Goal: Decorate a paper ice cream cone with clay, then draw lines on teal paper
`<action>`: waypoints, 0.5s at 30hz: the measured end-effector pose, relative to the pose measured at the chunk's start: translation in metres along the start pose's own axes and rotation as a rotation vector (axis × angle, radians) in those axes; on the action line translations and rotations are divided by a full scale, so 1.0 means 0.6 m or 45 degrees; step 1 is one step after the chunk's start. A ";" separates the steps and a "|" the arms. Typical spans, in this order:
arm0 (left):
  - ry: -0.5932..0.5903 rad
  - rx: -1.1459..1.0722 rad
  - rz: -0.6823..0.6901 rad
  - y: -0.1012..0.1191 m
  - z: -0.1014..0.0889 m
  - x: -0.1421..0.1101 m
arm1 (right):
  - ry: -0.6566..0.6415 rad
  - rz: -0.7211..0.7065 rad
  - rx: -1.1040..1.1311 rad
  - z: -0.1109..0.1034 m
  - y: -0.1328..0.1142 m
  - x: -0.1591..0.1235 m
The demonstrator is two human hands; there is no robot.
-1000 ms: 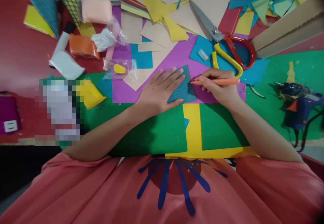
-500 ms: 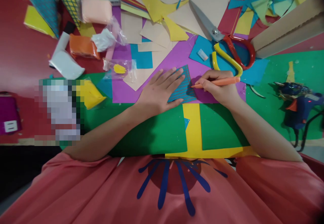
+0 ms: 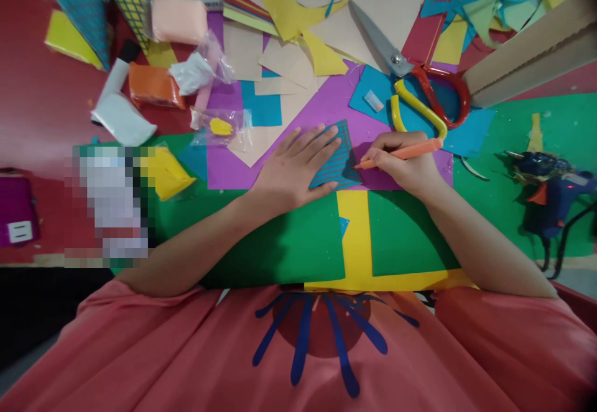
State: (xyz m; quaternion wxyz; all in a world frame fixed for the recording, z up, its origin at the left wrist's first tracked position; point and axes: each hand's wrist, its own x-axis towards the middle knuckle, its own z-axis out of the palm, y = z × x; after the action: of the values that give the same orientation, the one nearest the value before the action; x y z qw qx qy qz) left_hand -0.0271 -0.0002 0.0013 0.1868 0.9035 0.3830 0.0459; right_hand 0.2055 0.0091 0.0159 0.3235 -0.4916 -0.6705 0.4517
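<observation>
Under the spread fingers of my left hand (image 3: 298,166) lies a blue paper piece (image 3: 344,157) with dark reddish lines drawn across it. The hand rests flat and covers its left part. My right hand (image 3: 403,160) is closed around an orange marker (image 3: 410,150), whose tip is at the right edge of the blue piece. Beneath both is a purple sheet (image 3: 224,173). Scissors (image 3: 396,61) with one red and one yellow handle lie just beyond my right hand, blades pointing up and left.
A glue gun (image 3: 555,194) with a cable lies at the right, near a cardboard piece (image 3: 527,51). Clay packets, such as an orange packet (image 3: 155,85) and a yellow packet (image 3: 168,173), sit at the left. Two decorated paper cones (image 3: 81,17) and paper scraps (image 3: 289,8) lie farther back.
The marker tip has shifted slightly down along the right edge of the blue piece, my right hand moving with it. My left hand stays in place.
</observation>
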 end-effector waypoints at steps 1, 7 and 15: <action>-0.004 0.002 -0.001 0.000 0.000 0.000 | -0.003 -0.002 -0.002 0.000 0.000 0.000; -0.015 0.001 -0.002 0.000 0.000 0.000 | -0.033 -0.031 0.008 0.000 0.001 -0.001; -0.014 0.000 0.008 -0.001 0.001 0.000 | -0.072 -0.043 0.038 -0.001 0.002 -0.003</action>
State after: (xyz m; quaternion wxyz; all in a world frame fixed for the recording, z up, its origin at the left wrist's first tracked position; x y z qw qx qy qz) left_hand -0.0275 0.0001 0.0007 0.1888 0.9049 0.3791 0.0414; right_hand 0.2068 0.0075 0.0152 0.3193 -0.4626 -0.6807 0.4698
